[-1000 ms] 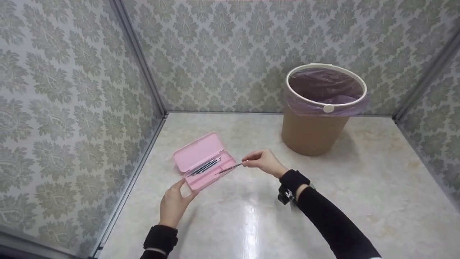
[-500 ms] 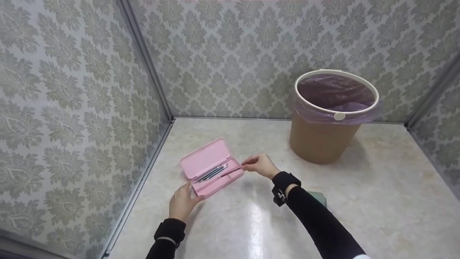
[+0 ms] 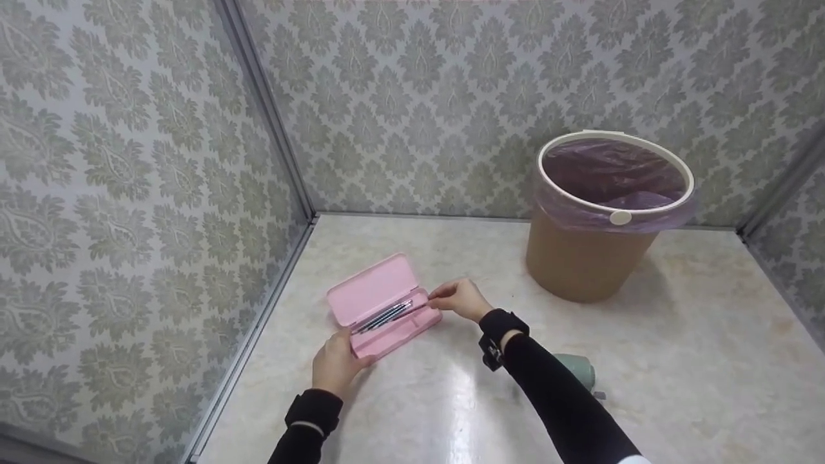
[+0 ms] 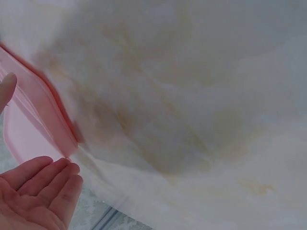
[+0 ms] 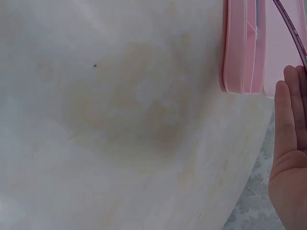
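An open pink pencil case (image 3: 375, 290) lies on the table, its lid tipped back toward the wall. Several dark pencils (image 3: 387, 316) lie side by side in its long rear compartment. My left hand (image 3: 335, 364) grips the near left end, thumb at the front edge and fingers at the short side. Over the case's right end, my right hand (image 3: 463, 300) pinches a slim dark red pencil (image 5: 289, 25) that slants across the case. In the right wrist view the fingers partly hide the pencil's end.
A brown bin (image 3: 583, 264) with a white rim and purple liner stands at the back right. A pale green object (image 3: 578, 370) is partly hidden behind my right forearm. Patterned walls border the table at the left, back and right.
My right hand has lowered the pencil from the case's front edge into line with the other pencils. My left hand stays on the case. The whole view has shifted, revealing the green object.
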